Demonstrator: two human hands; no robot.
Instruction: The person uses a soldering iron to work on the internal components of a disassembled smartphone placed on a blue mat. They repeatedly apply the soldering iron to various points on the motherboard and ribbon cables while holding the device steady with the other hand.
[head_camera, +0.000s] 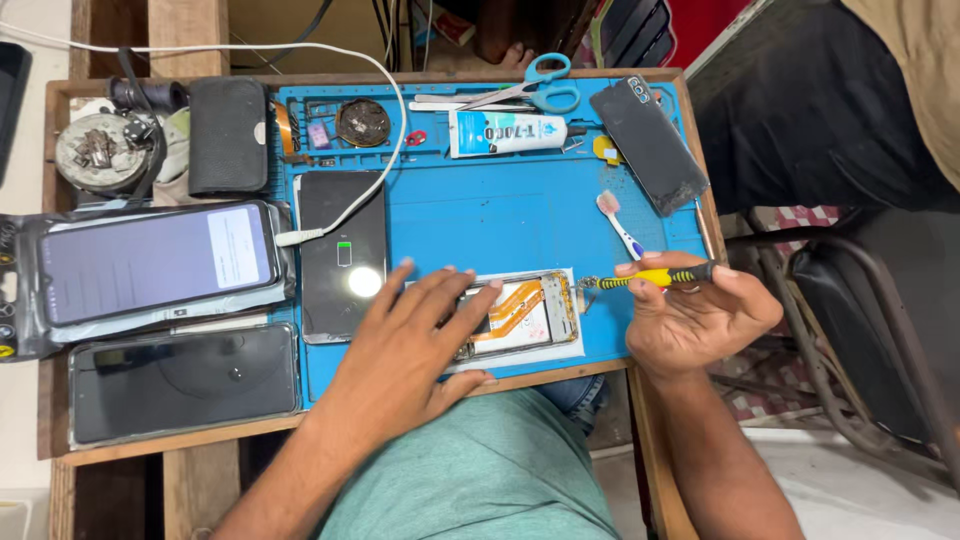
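Observation:
An opened phone (528, 313) with an orange flex cable lies on a white sheet on the blue work mat (500, 215). My left hand (410, 340) rests flat on its left part, fingers spread, pressing it down. My right hand (695, 315) grips a yellow-and-black screwdriver (650, 277), held level, with its tip at the phone's right end.
A charging phone (343, 255) with a white cable lies left of the opened one. Two more phones (155, 262) (185, 380) lie at the far left. Scissors (530, 88), a glue tube (505, 132), a toothbrush (620, 225) and a dark back cover (650, 145) sit at the mat's far side.

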